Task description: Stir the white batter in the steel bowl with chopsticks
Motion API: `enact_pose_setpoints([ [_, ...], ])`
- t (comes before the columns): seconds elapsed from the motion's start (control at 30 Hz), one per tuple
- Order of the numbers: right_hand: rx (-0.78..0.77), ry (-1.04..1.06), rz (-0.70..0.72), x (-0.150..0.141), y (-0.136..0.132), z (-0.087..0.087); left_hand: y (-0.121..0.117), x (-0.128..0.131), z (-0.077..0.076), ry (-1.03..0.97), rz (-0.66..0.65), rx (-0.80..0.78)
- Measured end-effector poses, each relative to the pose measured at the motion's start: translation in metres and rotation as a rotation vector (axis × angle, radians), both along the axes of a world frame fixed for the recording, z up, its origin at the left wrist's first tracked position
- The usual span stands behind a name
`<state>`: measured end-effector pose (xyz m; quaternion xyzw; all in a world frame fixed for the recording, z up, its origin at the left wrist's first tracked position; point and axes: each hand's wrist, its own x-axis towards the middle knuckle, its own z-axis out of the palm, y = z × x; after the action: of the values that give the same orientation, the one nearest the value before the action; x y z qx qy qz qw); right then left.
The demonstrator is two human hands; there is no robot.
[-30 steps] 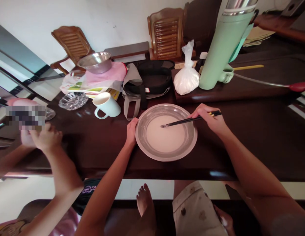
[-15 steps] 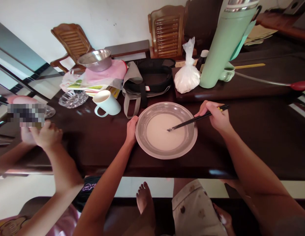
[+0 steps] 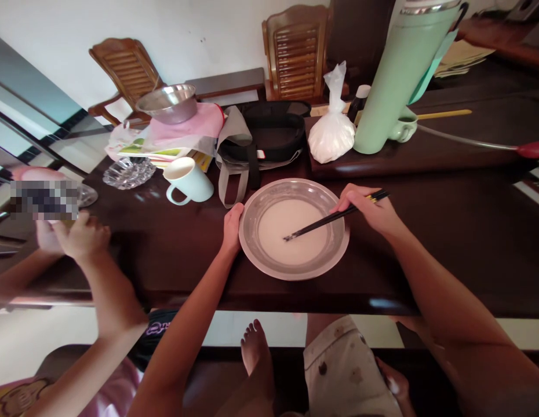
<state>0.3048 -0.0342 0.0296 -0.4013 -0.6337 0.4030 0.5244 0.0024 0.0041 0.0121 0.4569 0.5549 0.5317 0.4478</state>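
Observation:
A wide metal basin (image 3: pixel 294 271) holding a milky white liquid (image 3: pixel 291 217) stands on the dark table in front of me. My left hand (image 3: pixel 233 227) grips its left rim, thumb on top and the other fingers hidden beneath. Black chopsticks (image 3: pixel 326 220) with gold bands are pinched in my right hand (image 3: pixel 369 205), over the basin's right rim. Their tips, coated white, dip into the liquid near the middle.
Behind the basin are a black-and-grey bag (image 3: pixel 265 139), a tied bag of white powder (image 3: pixel 331 136) and a tall green flask (image 3: pixel 400 81). A white mug (image 3: pixel 189 180), a glass dish (image 3: pixel 129 172) and a steel bowl (image 3: pixel 167 105) stand left. Another person's hands (image 3: pixel 80 234) hold a blurred object.
My right hand and the chopsticks moved right, then back left, with the tips sweeping through the liquid and now nearer to me. My left hand stays on the basin's rim.

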Motion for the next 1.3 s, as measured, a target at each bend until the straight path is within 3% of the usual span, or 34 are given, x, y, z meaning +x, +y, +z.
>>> enact_pose_setpoints([
  [0.1, 0.005, -0.068, -0.032, -0.0011, -0.0001, 0.0019, -0.0002, 0.0008, 0.0014, 0.003, 0.001, -0.002],
  [0.23, 0.066, 0.07, -0.208, 0.0061, 0.0037, 0.0001, -0.0003, 0.001, 0.002, 0.002, -0.002, 0.004],
  [0.33, 0.043, 0.1, -0.113, 0.0054, 0.0029, -0.0006, -0.0001, 0.0001, 0.001, 0.005, -0.005, 0.012],
  [0.43, -0.01, -0.001, -0.001, -0.0006, 0.0001, 0.0017, 0.0, -0.0005, 0.0003, 0.012, -0.015, 0.02],
  [0.53, 0.019, -0.022, -0.088, -0.0004, 0.0005, 0.0028, 0.0002, -0.0002, 0.0005, 0.011, -0.018, 0.019],
  [0.63, 0.072, 0.084, -0.168, 0.0054, 0.0029, 0.0007, 0.0003, 0.0005, 0.0008, 0.004, -0.012, 0.015],
  [0.7, 0.065, 0.11, -0.112, 0.0064, 0.0029, -0.0005, -0.0001, 0.0007, 0.001, 0.001, -0.009, 0.01],
  [0.83, 0.005, -0.032, 0.011, -0.0003, -0.0008, 0.0015, -0.0011, 0.0009, 0.0013, -0.006, -0.015, 0.02],
  [0.93, 0.043, -0.052, -0.105, -0.0005, -0.0008, 0.003, -0.0011, 0.0018, 0.0018, -0.011, 0.001, 0.002],
  [1.03, 0.086, 0.077, -0.194, 0.0044, 0.0015, 0.0018, -0.0006, 0.0025, 0.0027, -0.011, 0.016, -0.01],
  [1.1, 0.065, 0.101, -0.136, 0.005, 0.0015, 0.0011, -0.0005, 0.0023, 0.003, -0.009, 0.012, -0.009],
  [1.2, -0.001, -0.024, 0.003, 0.0006, -0.0007, 0.0021, -0.0002, 0.0011, 0.0024, 0.005, 0.01, -0.009],
  [1.3, 0.01, -0.091, -0.02, -0.001, -0.0011, 0.0029, 0.0002, 0.0003, 0.0011, 0.016, 0.012, -0.005],
])
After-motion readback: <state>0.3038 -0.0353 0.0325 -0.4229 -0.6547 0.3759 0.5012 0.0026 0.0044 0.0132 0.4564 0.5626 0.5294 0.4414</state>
